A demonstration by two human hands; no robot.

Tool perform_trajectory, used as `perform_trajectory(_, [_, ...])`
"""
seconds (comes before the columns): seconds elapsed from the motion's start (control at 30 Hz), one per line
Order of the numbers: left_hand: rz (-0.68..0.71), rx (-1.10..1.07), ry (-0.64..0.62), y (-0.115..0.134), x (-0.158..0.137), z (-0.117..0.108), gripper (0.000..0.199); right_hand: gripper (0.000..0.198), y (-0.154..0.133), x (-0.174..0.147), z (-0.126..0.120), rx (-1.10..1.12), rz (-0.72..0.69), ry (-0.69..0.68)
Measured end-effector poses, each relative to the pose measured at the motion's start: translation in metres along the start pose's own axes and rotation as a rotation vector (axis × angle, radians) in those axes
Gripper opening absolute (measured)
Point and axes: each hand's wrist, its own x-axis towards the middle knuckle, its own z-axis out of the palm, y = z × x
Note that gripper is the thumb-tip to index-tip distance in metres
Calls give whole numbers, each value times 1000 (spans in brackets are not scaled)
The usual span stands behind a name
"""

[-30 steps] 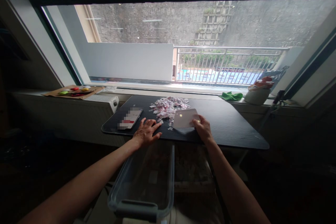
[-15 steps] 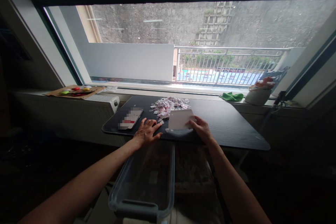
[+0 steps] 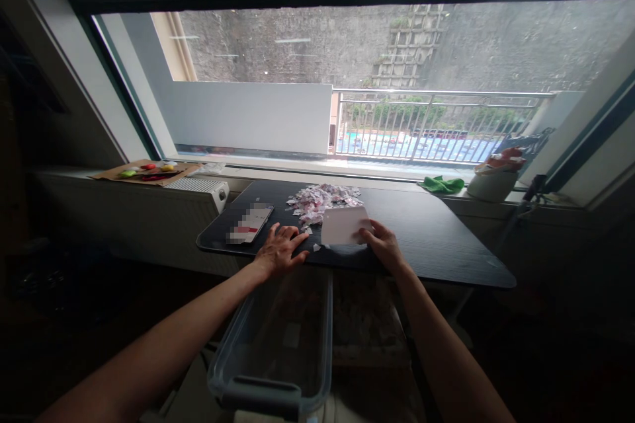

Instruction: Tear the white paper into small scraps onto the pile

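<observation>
My right hand (image 3: 382, 242) grips the right edge of a flat white scraper-like card (image 3: 344, 225), held over the dark table (image 3: 411, 225). Just behind the card lies a heap of small torn paper scraps (image 3: 320, 199), whitish and pinkish. My left hand (image 3: 281, 248) rests at the table's front edge with its fingers apart, holding nothing. A loose paper scrap (image 3: 316, 248) lies between the hand and the card. Left of my left hand is a phone (image 3: 255, 225), partly blurred out. Below the table edge stands a clear plastic bin (image 3: 328, 337).
A radiator (image 3: 198, 201) stands left of the table. On the sill lie a brown board (image 3: 133, 175) with colourful small items, a green cloth (image 3: 441, 184) and a pale pot (image 3: 491, 184). A large window rises behind the table.
The whole view has shifted slightly, so things appear a little further right. The card and both hands keep nearly the same places over the table.
</observation>
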Motion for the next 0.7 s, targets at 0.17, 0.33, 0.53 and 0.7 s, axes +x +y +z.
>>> perform_trajectory(0.17, [-16, 12, -32, 1, 0, -2, 46, 44, -3, -2, 1, 27, 17, -30])
perform_trajectory(0.33, [-12, 13, -22, 2, 0, -2, 47, 46, -6, -2, 2, 15, 7, 30])
perform_trajectory(0.53, [-15, 15, -19, 0, 0, 1, 47, 39, -10, -4, 12, -68, -37, -24])
perform_trajectory(0.7, [-15, 9, -2, 0, 0, 2, 46, 36, -22, -12, -17, -161, -18, -60])
